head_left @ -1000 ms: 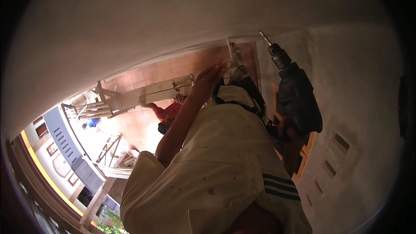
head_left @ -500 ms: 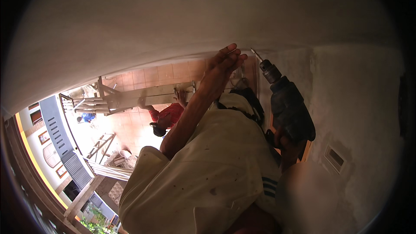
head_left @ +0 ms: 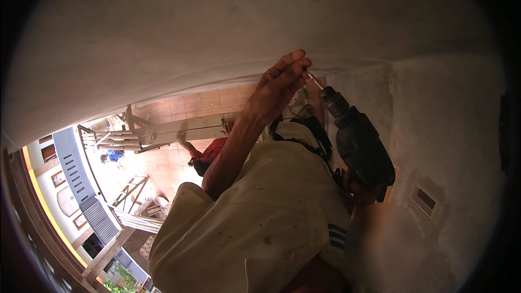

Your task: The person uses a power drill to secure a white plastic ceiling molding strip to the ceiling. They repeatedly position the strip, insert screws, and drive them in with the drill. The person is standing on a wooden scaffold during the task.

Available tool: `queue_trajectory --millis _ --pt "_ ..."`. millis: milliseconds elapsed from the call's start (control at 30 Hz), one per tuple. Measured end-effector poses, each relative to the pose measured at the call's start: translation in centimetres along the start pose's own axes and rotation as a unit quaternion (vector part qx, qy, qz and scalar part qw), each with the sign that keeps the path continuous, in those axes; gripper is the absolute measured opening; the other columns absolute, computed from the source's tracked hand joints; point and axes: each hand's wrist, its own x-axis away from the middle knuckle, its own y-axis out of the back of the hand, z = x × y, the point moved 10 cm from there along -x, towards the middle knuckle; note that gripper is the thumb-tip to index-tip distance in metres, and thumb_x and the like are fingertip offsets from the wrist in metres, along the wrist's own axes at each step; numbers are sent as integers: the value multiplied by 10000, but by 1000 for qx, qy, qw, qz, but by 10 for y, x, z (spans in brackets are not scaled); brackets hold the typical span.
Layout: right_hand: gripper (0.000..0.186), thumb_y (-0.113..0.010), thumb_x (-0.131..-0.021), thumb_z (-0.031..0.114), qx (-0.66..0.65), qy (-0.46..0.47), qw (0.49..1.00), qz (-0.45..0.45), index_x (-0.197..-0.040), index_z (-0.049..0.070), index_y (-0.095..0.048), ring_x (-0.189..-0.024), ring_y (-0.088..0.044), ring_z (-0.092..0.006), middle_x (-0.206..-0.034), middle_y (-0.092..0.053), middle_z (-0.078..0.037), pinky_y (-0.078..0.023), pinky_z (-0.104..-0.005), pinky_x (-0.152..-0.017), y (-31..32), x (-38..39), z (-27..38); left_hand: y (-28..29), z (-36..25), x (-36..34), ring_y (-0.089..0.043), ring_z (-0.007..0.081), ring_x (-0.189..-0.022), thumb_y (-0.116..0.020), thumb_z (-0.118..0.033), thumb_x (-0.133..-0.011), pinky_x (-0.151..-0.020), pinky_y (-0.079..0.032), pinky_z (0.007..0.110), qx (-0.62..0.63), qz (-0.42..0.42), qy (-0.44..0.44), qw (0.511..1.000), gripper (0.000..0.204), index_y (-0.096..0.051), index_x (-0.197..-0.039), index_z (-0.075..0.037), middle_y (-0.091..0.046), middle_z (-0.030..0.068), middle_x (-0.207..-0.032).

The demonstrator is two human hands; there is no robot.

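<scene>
We see a broad plastered wall [head_left: 233, 16] filling the upper part of the view, its lower edge bent by the lens. On the right stands a second wall [head_left: 461, 125], grey and patchily damp-looking. Below us spreads our pale shirt [head_left: 260, 201], spotted with dark marks and crossed by dark stripes near its right side. Past it, on the left, we look down on a reddish tiled floor [head_left: 187, 106], with a long wooden plank [head_left: 176, 129] above it.

Our right hand [head_left: 358, 187] grips the dark power drill [head_left: 363, 146] by its rear end, right of the shirt, with the drill's nose slanting up and leftward. A co-worker in a red top [head_left: 210, 152] is partly hidden behind our left forearm, with one hand at the plank.

Our left hand [head_left: 277, 89] is raised in front of the wall, fingers stretched and close together; we cannot tell whether they hold anything small. Near the side wall's lower part we see a small rectangular recess [head_left: 424, 201], and far below, a pale bucket [head_left: 161, 201]. Smallest is the thin drill bit [head_left: 316, 81], whose tip reaches the left fingertips; whether they touch, we cannot tell.
</scene>
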Motion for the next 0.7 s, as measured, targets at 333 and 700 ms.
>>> queue_trajectory --millis 333,700 --pt "593 -870 -687 195 29 0 998 -51 -1214 48 -643 -1052 -685 -195 -1145 -705 -82 -532 -304 -962 20 4 -33 -12 14 8 -618 117 -1107 -557 -120 -1030 -986 -540 206 63 42 29 997 247 -607 -1268 -73 -602 50 -1231" --pt "484 -767 -790 249 313 250 913 -83 -1215 43 -663 -1073 -695 -213 -1122 -729 -64 -529 -341 -977 -1 20 54 -29 -1 24 -510 253 -1342 -438 -153 -1057 -1175 -401 338 133 58 46 988 431 -456 -1431 60 -517 176 -1438"
